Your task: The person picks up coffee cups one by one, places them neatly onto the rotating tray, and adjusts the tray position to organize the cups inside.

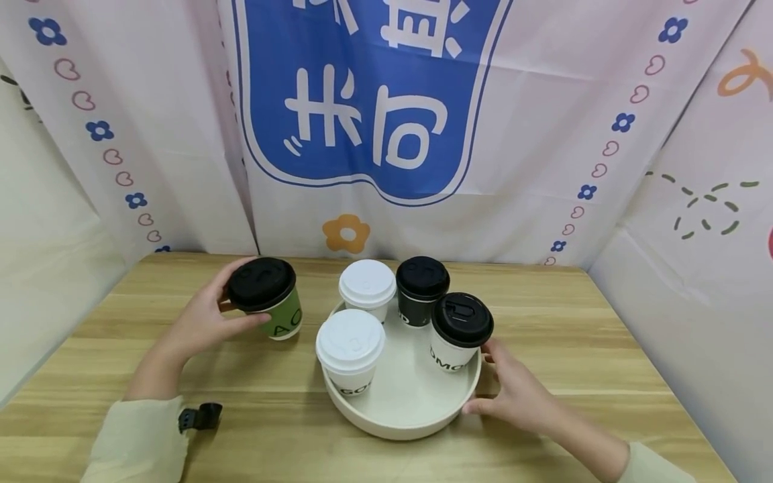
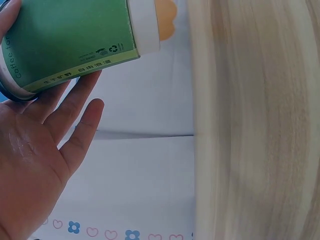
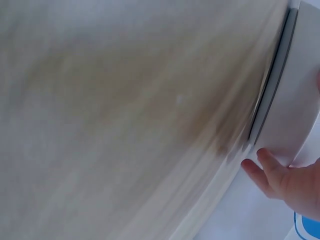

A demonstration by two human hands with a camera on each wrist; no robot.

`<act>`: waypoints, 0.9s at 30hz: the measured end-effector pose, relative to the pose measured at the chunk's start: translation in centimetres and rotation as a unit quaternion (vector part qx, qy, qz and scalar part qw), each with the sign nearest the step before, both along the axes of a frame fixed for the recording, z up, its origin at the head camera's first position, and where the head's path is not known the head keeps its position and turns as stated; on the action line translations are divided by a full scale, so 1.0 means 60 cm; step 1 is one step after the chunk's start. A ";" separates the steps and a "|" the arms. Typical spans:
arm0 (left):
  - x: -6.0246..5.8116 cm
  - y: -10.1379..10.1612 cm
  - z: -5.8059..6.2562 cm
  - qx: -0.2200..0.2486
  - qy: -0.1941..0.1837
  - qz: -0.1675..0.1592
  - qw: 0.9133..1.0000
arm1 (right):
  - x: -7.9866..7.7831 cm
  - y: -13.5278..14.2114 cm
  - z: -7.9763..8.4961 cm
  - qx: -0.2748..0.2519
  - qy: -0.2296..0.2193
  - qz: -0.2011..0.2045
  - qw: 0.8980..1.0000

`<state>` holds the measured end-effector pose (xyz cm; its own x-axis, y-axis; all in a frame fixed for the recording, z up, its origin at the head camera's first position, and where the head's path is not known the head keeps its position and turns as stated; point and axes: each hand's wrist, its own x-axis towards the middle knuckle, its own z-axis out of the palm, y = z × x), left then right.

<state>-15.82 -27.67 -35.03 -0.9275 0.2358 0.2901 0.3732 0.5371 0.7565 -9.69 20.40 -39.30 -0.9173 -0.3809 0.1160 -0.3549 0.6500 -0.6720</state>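
My left hand grips a green paper coffee cup with a black lid, thumb on the near side and fingers behind. The cup leans a little, left of the round cream tray. In the left wrist view, small print runs along the green cup. My right hand rests spread against the tray's right outer wall, thumb toward the front. In the right wrist view, its extended fingers lie at the side of the tray.
On the tray stand two white-lidded cups, a dark cup with a black lid and a white cup with a black lid. A patterned cloth hangs behind the wooden table. A small black device is near my left sleeve.
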 end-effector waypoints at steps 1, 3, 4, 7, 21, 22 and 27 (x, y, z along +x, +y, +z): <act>0.000 0.000 0.000 -0.002 0.002 0.001 1.000 | 0.002 -0.002 -0.001 0.000 0.001 -0.004 1.000; 0.001 0.001 0.000 -0.001 0.003 0.000 1.000 | 0.005 -0.005 -0.002 0.003 -0.002 -0.013 1.000; 0.001 0.001 0.001 -0.002 0.004 0.000 1.000 | 0.007 -0.006 -0.002 0.004 -0.005 -0.017 1.000; 0.002 0.003 0.002 0.003 0.005 -0.003 1.000 | 0.011 -0.011 0.000 0.001 -0.008 -0.023 1.000; 0.002 0.003 0.000 0.005 0.005 -0.003 1.000 | 0.023 -0.024 -0.006 -0.002 -0.024 -0.049 0.999; 0.001 0.002 0.000 0.004 0.006 -0.003 1.000 | 0.024 -0.025 -0.006 -0.002 -0.027 -0.051 0.998; 0.001 0.002 0.001 -0.002 0.014 0.003 1.000 | 0.028 -0.030 -0.003 -0.006 -0.040 -0.059 0.997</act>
<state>-15.74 -27.52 -34.97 -0.9201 0.2323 0.3154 0.3917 0.5419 0.7436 -8.03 18.59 -39.48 -0.9620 -0.2694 0.0440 -0.2213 0.6753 -0.7035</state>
